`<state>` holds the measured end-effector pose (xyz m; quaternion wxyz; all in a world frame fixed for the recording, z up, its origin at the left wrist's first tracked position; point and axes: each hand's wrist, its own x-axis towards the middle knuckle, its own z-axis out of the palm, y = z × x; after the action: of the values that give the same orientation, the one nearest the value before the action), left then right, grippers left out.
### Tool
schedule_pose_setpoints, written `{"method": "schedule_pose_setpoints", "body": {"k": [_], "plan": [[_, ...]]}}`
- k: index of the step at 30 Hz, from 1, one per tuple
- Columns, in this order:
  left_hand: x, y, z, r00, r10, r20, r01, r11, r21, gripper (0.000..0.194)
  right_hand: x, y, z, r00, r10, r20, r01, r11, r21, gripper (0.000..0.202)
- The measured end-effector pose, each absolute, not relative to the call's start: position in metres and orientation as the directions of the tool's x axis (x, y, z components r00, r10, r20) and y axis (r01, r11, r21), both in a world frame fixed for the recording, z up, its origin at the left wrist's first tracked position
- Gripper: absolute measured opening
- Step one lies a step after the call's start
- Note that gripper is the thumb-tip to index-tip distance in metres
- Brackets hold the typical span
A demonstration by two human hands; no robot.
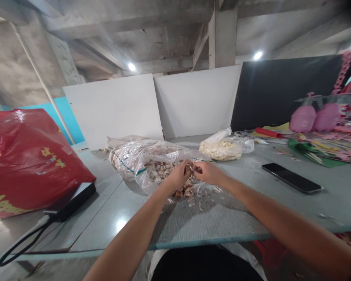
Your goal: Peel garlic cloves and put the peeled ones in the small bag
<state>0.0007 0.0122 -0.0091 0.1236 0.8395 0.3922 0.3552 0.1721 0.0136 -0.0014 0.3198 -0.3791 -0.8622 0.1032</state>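
My left hand [179, 175] and my right hand [207, 172] meet over the mouth of a large clear plastic bag [128, 154]. Fingers of both are closed together around something small that I cannot make out. Brown and whitish flakes and pieces, like garlic skins and cloves [187, 189], lie in the bag's opening and spill onto the grey table [210, 222] below my hands. Behind my right hand sits a smaller clear bag [220, 150] of pale, cream-coloured pieces.
A big red bag [46, 164] stands at the left, with a black box and cable [76, 201] before it. To the right lie a phone [291, 177], a red roll [269, 133], coloured papers and pink spray bottles [303, 118]. White boards [197, 101] stand behind.
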Motion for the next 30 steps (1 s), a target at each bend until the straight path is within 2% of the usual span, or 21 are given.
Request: {"method": "schedule_pose_setpoints", "body": {"k": [13, 21, 30], "plan": [[0.0004, 0.013, -0.0109, 0.442, 0.722, 0.533, 0.54, -0.688, 0.485, 0.026, 0.1735, 0.0171, -0.0035, -0.521, 0.751, 0.405, 0.632, 0.659, -0.409, 0.028], [0.0016, 0.0089, -0.0093, 0.421, 0.761, 0.493, 0.537, -0.648, 0.54, 0.029, 0.1744, 0.0162, -0.0024, -0.462, 0.772, 0.436, 0.707, 0.618, -0.345, 0.019], [0.0019, 0.0119, -0.0104, 0.436, 0.766, 0.473, 0.519, -0.643, 0.563, 0.025, 0.1751, 0.0145, -0.0017, -0.425, 0.791, 0.441, 0.736, 0.585, -0.341, 0.014]]}}
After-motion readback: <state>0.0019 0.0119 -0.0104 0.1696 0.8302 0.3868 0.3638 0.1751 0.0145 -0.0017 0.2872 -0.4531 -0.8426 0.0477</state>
